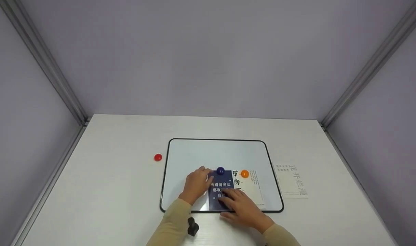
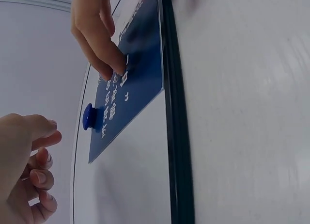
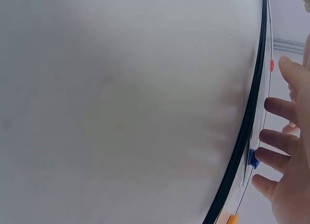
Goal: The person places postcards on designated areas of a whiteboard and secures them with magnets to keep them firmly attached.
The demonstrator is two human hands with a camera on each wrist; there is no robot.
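Observation:
On a whiteboard (image 1: 194, 153) with a black rim lies a dark blue card (image 1: 213, 204) bearing white characters. A dark blue round magnet (image 1: 220, 171) sits at the card's top edge. My left hand (image 1: 196, 184) is at the card's upper left side; in the left wrist view its fingers curl loosely with nothing between them. Spread over the lower part of the blue card is my right hand (image 1: 241, 207), whose fingertips appear to touch the card in the left wrist view. A cream card (image 1: 255, 189) with black characters lies alongside, under an orange magnet (image 1: 244, 173).
Left of the whiteboard, a red magnet (image 1: 158, 157) rests on the white table (image 1: 108, 177). Another pale card (image 1: 291, 184) with grey characters lies to the right of the board. A small black object (image 1: 193, 227) is beside the left sleeve. Grey walls enclose the table.

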